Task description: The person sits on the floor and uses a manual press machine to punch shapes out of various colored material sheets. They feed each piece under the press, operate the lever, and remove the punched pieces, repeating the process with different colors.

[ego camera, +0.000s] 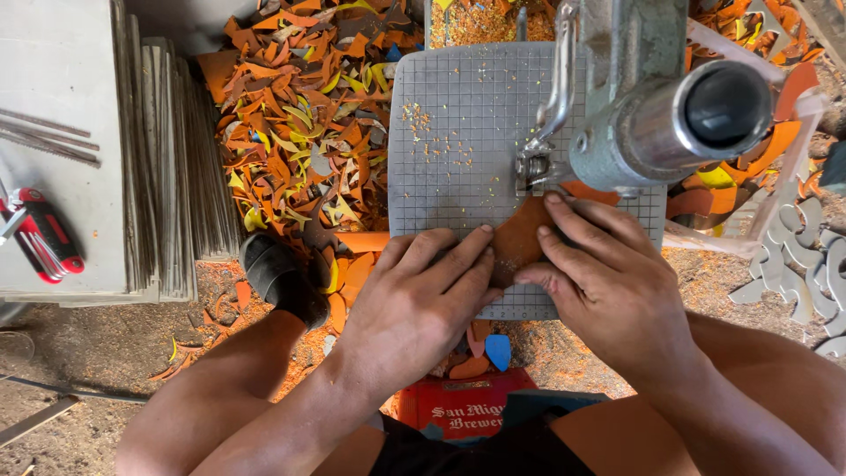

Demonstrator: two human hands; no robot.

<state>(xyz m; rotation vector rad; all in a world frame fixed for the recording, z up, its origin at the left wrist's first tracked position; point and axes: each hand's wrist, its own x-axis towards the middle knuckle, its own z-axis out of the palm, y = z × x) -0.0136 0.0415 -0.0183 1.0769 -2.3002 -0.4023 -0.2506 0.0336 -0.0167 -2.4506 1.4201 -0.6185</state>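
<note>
My left hand lies flat on an orange-brown sheet piece, pressing it onto the grey gridded saw table. Across from it, my right hand presses the same piece from the right, index finger close to the blade clamp. The scroll saw's grey metal arm reaches over the table above my right hand. Most of the piece is hidden beneath my fingers. Orange sawdust speckles the table.
A heap of orange, yellow and grey offcuts lies left of the table. Grey sheets are stacked at far left, with a red-handled tool on top. Cut grey ornaments lie at right. A red crate sits under me.
</note>
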